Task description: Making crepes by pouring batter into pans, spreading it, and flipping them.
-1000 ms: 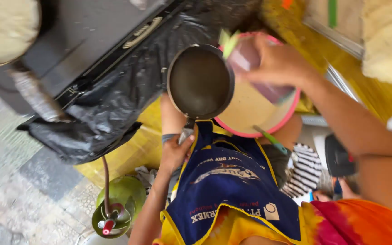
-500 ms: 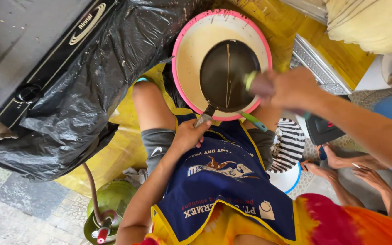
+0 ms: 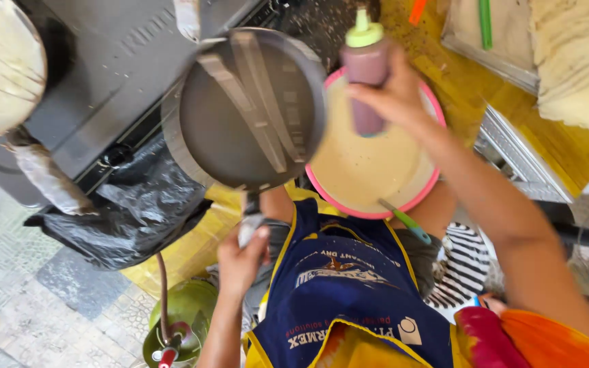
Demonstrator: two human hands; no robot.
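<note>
Left hand (image 3: 240, 262) fingers are clamped on the dark pan (image 3: 250, 109) handle; right hand (image 3: 393, 95) fingers wrap the purple squeeze bottle (image 3: 364, 75) over the pink batter bowl (image 3: 376, 163).

The pan (image 3: 250, 109) is showing dark grey, with paler grey stripes crossing its face. The squeeze bottle (image 3: 365, 75) is looking dull purple under a light green cap. The basin (image 3: 376, 163) is showing a pink rim around cream batter, and a green handle (image 3: 403, 219) is sticking out of it. The apron (image 3: 349, 286) is showing navy blue with yellow edging and white print. A black plastic bag (image 3: 131, 211) is lying by a green gas cylinder (image 3: 182, 320). A black-and-white striped cloth (image 3: 461, 266) is lying beside the apron.
</note>
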